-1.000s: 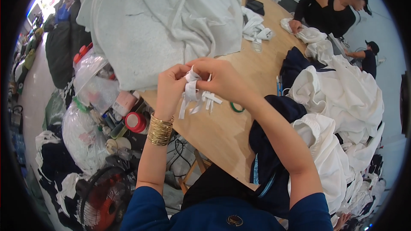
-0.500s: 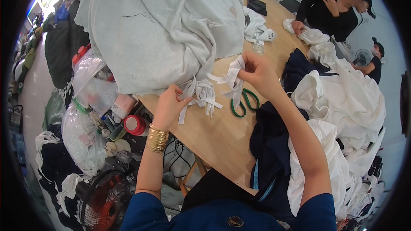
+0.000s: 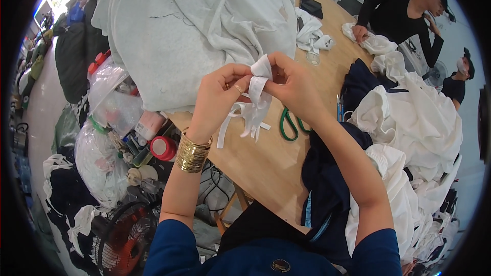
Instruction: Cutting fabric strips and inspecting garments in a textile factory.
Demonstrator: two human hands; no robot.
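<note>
Both my hands meet over the wooden table, pinching a bunch of white fabric strips between them. My left hand, with gold bangles at the wrist, grips the strips from the left side, fingers closed. My right hand is closed on the strips' upper part from the right. Loose ends hang down below my fingers, and more white strips show beneath on the table. Scissors with green handles lie just under my right hand, partly hidden by my wrist.
A large pale grey cloth covers the table's far left. Dark navy garments and heaped white fabric lie at the right. A floor fan, bottles and plastic bags crowd the lower left. A person in black handles white cloth across the table.
My left hand has risen from the strips on the table to meet my right hand, and both now hold the white strips together. The person across has lowered a raised hand.
</note>
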